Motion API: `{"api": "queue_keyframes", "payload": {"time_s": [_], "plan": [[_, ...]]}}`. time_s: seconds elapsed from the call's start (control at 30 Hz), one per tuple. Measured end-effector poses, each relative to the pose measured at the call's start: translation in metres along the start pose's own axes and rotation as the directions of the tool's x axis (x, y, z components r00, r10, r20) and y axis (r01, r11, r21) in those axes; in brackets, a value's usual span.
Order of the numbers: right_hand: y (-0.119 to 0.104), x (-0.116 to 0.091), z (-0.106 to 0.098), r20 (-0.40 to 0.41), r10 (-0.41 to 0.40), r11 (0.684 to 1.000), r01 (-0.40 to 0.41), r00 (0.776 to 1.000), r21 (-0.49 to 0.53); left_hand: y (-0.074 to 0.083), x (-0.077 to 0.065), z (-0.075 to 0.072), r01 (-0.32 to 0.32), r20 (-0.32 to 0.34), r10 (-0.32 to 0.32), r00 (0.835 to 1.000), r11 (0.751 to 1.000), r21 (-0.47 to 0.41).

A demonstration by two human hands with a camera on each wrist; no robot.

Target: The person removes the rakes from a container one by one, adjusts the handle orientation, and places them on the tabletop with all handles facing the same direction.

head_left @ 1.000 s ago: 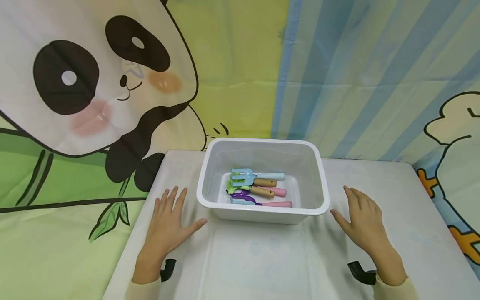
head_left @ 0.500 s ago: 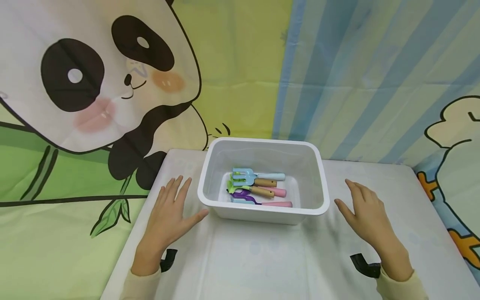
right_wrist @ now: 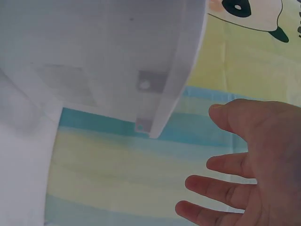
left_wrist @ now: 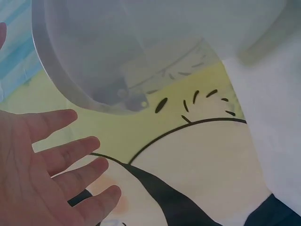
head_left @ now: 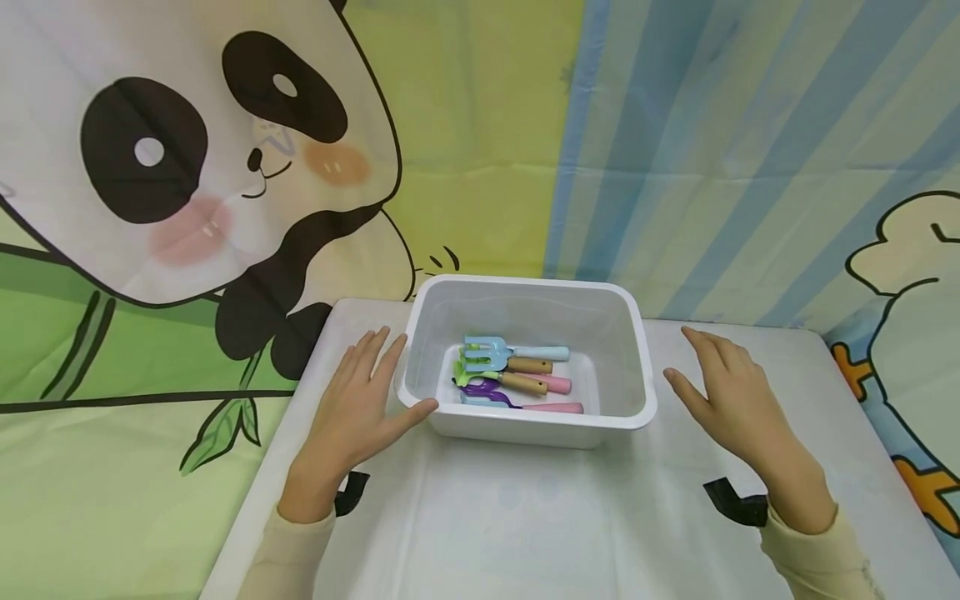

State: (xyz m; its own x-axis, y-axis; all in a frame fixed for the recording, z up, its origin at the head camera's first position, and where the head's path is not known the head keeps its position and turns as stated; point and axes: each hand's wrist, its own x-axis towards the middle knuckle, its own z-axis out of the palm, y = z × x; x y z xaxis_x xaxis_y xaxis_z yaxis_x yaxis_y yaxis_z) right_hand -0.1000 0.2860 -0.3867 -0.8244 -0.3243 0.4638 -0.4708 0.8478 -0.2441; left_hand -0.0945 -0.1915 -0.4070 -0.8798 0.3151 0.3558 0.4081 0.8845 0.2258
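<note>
A white plastic bin (head_left: pixel 517 430) sits on the table with several small garden hand tools inside. Among them are a light blue hand fork (head_left: pixel 491 354), a green tool with a wooden handle (head_left: pixel 522 383), purple-headed pieces (head_left: pixel 480 388) and a pink handle (head_left: pixel 553 408). Spread fingers of my left hand (head_left: pixel 356 410) overlap the bin's left rim in the head view, thumb by the front corner. Beyond the right rim my right hand (head_left: pixel 733 400) hovers apart from the bin, fingers extended. The bin's outer wall (left_wrist: pixel 141 47) fills the upper left wrist view. Neither hand holds anything.
The white table (head_left: pixel 517 508) carries the bin near its back edge. Behind it hangs a printed cloth backdrop (head_left: pixel 480 125) with a panda at left and blue stripes at right. A black strap end (head_left: pixel 738 502) juts from the right wrist.
Both hands have moved forward over the table. My left hand has also shifted right to the bin's rim. The bin and tools have stayed in place.
</note>
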Motion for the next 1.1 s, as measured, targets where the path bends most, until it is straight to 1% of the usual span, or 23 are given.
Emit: {"api": "queue_keyframes", "payload": {"time_s": [0.1, 0.23, 0.4, 0.63, 0.73, 0.83, 0.9, 1.0, 1.1], "plan": [[-0.004, 0.011, -0.005, 0.008, -0.026, 1.0, 0.026, 1.0, 0.002, 0.005, 0.009, -0.001, -0.018, 0.014, 0.018, 1.0, 1.0, 0.001], [-0.011, 0.026, -0.01, 0.037, -0.043, 0.999, 0.043, 0.998, 0.001, 0.012, 0.018, -0.002, -0.014, 0.048, 0.015, 0.999, 1.0, -0.011], [-0.02, 0.048, -0.019, 0.078, -0.058, 0.998, 0.056, 0.995, 0.025, 0.018, 0.028, 0.002, -0.008, 0.091, 0.012, 0.996, 0.999, -0.041], [-0.034, 0.079, -0.021, 0.122, -0.107, 0.994, 0.103, 0.987, 0.032, 0.025, 0.038, 0.008, 0.005, 0.151, 0.004, 0.989, 0.998, -0.057], [-0.041, 0.092, -0.018, 0.166, -0.116, 0.993, 0.111, 0.979, 0.042, 0.027, 0.04, 0.009, 0.009, 0.171, 0.0, 0.985, 0.999, -0.05], [-0.047, 0.107, -0.014, 0.24, -0.109, 0.993, 0.098, 0.965, 0.06, 0.029, 0.041, 0.01, 0.013, 0.186, -0.005, 0.983, 0.999, -0.043], [-0.051, 0.116, -0.01, 0.296, -0.101, 0.993, 0.08, 0.95, 0.082, 0.031, 0.041, 0.011, 0.017, 0.204, -0.009, 0.979, 0.999, -0.035], [-0.054, 0.131, -0.001, 0.38, -0.114, 0.985, 0.054, 0.918, 0.164, 0.033, 0.042, 0.013, 0.011, 0.228, -0.006, 0.974, 1.0, -0.02], [-0.056, 0.144, 0.011, 0.45, -0.156, 0.96, 0.028, 0.879, 0.278, 0.035, 0.042, 0.015, 0.005, 0.247, -0.004, 0.969, 1.0, -0.002]]}}
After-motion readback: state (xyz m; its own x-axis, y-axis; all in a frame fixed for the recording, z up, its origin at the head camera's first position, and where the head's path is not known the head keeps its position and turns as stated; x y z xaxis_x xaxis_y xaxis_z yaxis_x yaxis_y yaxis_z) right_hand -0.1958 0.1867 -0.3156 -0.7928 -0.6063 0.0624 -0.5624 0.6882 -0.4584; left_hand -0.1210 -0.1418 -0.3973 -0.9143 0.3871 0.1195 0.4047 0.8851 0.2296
